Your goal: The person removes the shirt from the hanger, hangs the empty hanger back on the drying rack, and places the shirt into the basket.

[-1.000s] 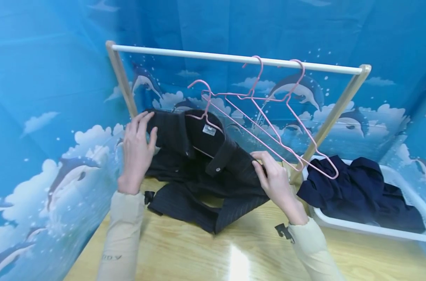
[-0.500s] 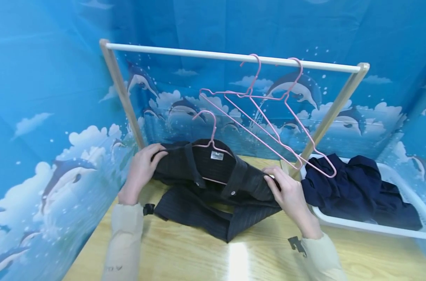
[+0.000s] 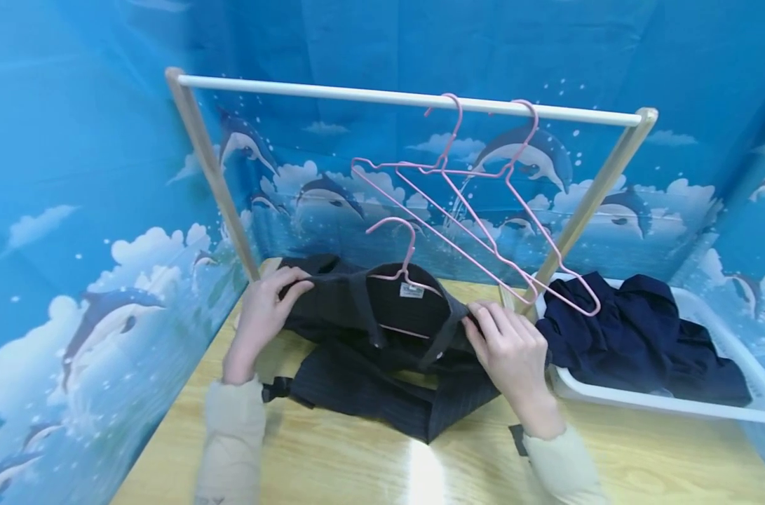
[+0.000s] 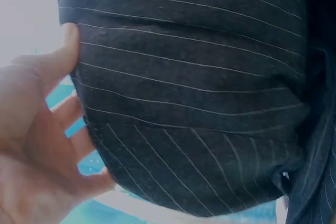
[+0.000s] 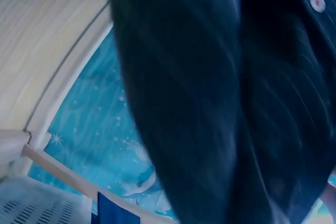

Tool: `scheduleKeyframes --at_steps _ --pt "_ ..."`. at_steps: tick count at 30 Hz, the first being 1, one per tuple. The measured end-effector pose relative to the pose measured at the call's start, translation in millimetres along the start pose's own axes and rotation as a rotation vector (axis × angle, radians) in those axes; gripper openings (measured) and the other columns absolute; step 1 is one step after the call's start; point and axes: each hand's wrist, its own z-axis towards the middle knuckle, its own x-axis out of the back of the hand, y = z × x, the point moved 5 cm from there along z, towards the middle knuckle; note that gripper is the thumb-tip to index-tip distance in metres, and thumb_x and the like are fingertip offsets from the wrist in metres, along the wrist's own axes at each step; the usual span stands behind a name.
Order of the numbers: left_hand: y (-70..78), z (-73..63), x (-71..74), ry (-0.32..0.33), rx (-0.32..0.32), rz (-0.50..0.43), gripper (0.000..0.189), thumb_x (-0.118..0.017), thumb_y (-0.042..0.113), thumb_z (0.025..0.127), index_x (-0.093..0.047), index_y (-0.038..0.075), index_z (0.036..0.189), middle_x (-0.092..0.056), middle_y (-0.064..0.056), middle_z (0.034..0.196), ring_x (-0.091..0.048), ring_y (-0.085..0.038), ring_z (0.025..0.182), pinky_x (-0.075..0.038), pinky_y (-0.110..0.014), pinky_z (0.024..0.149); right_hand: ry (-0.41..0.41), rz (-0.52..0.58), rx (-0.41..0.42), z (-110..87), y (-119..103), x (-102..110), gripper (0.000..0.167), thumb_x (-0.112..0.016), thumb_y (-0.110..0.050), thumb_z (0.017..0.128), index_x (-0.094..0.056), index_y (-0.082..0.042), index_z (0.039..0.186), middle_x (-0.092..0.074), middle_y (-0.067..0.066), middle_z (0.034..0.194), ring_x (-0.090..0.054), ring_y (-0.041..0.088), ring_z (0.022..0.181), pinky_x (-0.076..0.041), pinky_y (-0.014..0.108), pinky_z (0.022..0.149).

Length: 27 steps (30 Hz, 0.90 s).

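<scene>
A dark pinstriped button shirt [image 3: 332, 301] hangs on a pink wire hanger [image 3: 410, 252], whose hook rises out of the open collar by a white label. My left hand [image 3: 262, 315] pinches the shirt's left shoulder; in the left wrist view, the thumb [image 4: 71, 51] lies on the front of the striped cloth with the fingers behind its edge. The right hand [image 3: 508, 347] pinches the other shoulder close to the collar. In the right wrist view, dark cloth [image 5: 178, 93] hides most of that hand. The shirt's lower part drapes over the wooden table [image 3: 332, 463].
Behind the shirt stands a rack with a white rail [image 3: 306, 90] and wooden posts. Two bare pink hangers [image 3: 477, 210] hang from its right half. To the right, a white basket [image 3: 660, 400] holds dark navy clothing [image 3: 647, 344]. Blue dolphin-print curtains [image 3: 104, 175] surround the table.
Both hands have lowered the shirt and its hanger toward the table, then shifted slightly right. The right hand has moved inward along the shoulder toward the collar.
</scene>
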Motion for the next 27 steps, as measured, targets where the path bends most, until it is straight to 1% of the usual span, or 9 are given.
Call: scheduleKeyframes --at_steps 2,6,10,12,18,21,22,25,27 --pt "2.6 -0.7 -3.1 -0.037 0.024 -0.012 0.010 -0.067 0.016 0.098 -0.075 0.011 0.100 -0.073 -0.006 0.096 -0.066 -0.023 0.079 -0.050 -0.040 0.067 0.044 -0.005 -0.021 -0.3 0 -1 0.024 -0.061 -0.024 0.102 -0.072 -0.003 0.101 -0.070 0.010 0.089 -0.067 0.030 0.071 -0.050 0.044 0.054" --pt "1.0 -3.4 -8.3 -0.111 0.091 -0.049 0.014 -0.067 0.022 0.099 -0.076 0.013 0.104 -0.075 -0.004 0.102 -0.070 -0.023 0.088 -0.054 -0.042 0.074 0.128 -0.002 -0.064 -3.5 1 -1 0.024 -0.062 -0.024 0.101 -0.072 -0.003 0.095 -0.070 0.009 0.087 -0.066 0.030 0.068 -0.049 0.044 0.054" --pt "-2.8 -4.9 -11.1 -0.160 0.126 -0.095 0.017 -0.066 0.026 0.100 -0.077 0.015 0.107 -0.075 -0.001 0.103 -0.070 -0.021 0.092 -0.055 -0.041 0.078 0.172 0.007 -0.085 -7.1 3 0 0.026 -0.062 -0.026 0.100 -0.073 -0.004 0.091 -0.071 0.008 0.087 -0.065 0.029 0.063 -0.048 0.044 0.052" --pt "-3.6 -4.7 -11.8 -0.169 0.131 -0.112 0.017 -0.065 0.027 0.100 -0.077 0.017 0.107 -0.075 0.000 0.103 -0.070 -0.019 0.093 -0.055 -0.040 0.080 0.181 0.012 -0.097 -8.3 5 0 0.028 -0.062 -0.027 0.101 -0.073 -0.004 0.090 -0.071 0.008 0.087 -0.066 0.029 0.062 -0.048 0.043 0.051" --pt "-8.2 -5.4 -9.6 -0.156 0.134 -0.150 0.018 -0.064 0.026 0.101 -0.077 0.019 0.112 -0.074 0.002 0.110 -0.069 -0.017 0.100 -0.053 -0.035 0.084 0.185 0.002 -0.152 -10.1 16 4 0.029 -0.063 -0.029 0.101 -0.072 -0.004 0.091 -0.072 0.010 0.088 -0.067 0.032 0.061 -0.045 0.045 0.046" --pt "-14.3 -7.5 -4.2 -0.147 0.155 -0.151 0.020 -0.064 0.026 0.101 -0.076 0.019 0.115 -0.074 0.000 0.113 -0.067 -0.015 0.092 -0.051 -0.032 0.078 0.195 -0.006 -0.173 -9.7 23 9 0.031 -0.063 -0.029 0.102 -0.072 -0.002 0.090 -0.072 0.012 0.088 -0.066 0.034 0.061 -0.041 0.045 0.043" --pt "-16.3 -8.2 -1.7 -0.141 0.166 -0.145 0.020 -0.064 0.025 0.100 -0.076 0.019 0.115 -0.075 0.000 0.113 -0.065 -0.013 0.083 -0.049 -0.031 0.074 0.199 -0.008 -0.180 -9.4 26 11 0.032 -0.062 -0.030 0.102 -0.072 -0.002 0.090 -0.072 0.013 0.088 -0.066 0.034 0.061 -0.040 0.045 0.042" --pt "-22.1 -9.5 4.6 -0.133 0.203 -0.128 0.022 -0.064 0.023 0.101 -0.077 0.016 0.117 -0.076 -0.004 0.109 -0.045 -0.008 0.055 -0.039 -0.030 0.058 0.196 -0.019 -0.203 -8.4 33 17 0.035 -0.060 -0.032 0.103 -0.071 -0.001 0.090 -0.071 0.014 0.088 -0.066 0.035 0.061 -0.035 0.045 0.040" --pt "-24.8 -10.1 6.7 -0.141 0.223 -0.117 0.022 -0.063 0.022 0.101 -0.077 0.015 0.117 -0.076 -0.006 0.109 -0.032 -0.008 0.047 -0.034 -0.030 0.052 0.189 -0.021 -0.216 -7.8 37 19 0.037 -0.060 -0.033 0.103 -0.071 -0.001 0.090 -0.071 0.014 0.088 -0.065 0.035 0.059 -0.033 0.044 0.039"
